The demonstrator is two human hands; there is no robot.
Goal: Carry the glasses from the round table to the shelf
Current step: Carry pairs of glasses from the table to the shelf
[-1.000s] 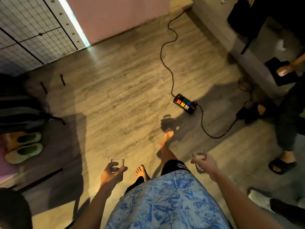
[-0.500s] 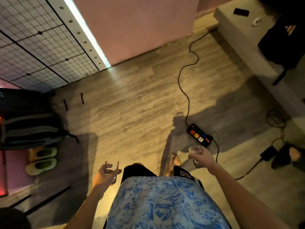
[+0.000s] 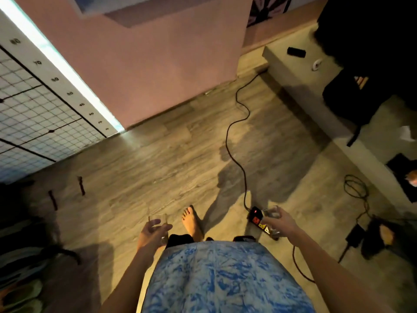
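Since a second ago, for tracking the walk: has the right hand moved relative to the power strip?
Yes. The right hand with its glass now overlaps the power strip, having come forward.

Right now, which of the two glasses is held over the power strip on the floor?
The glass in the right hand appears directly over the black power strip. The glass in the left hand has only bare wooden floor behind it.

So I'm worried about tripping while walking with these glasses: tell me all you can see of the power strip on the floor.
The power strip is a dark, oblong block lying flat on the wood-look floor, just ahead of the person's right side. A red light glows at its far end; red and yellow markings show along its top. The right hand and its glass hide part of it in view. A black cord snakes from it toward the wall.
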